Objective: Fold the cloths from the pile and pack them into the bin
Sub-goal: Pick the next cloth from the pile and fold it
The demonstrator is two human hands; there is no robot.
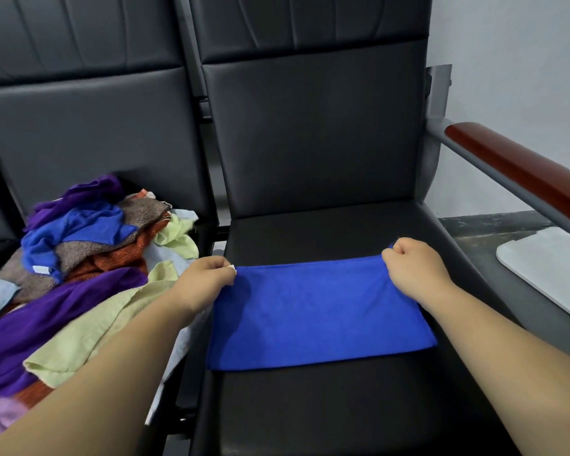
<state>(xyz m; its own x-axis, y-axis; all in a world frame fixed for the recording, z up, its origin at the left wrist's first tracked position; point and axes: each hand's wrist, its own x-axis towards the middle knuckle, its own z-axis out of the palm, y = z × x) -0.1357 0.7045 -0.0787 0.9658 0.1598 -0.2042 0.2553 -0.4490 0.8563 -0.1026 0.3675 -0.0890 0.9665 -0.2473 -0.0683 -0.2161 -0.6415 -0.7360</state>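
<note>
Okay so you've got two chairs side by side. The cloth [316, 311] lies flat on the right chair [310, 406], mid-seat, with bare seat in front of it and behind it up to the backrest. Your left hand [204, 278] pinches its far left corner, your right hand [415, 268] its far right one. The pile [79, 274] sits on the left chair [96, 133], right beside the cloth. The armrest [520, 169] runs along the right, and a flat board [547, 261] sits below it, further right.

Bare forearms [112, 373], bare left hand [208, 278], right hand [415, 268]
</note>
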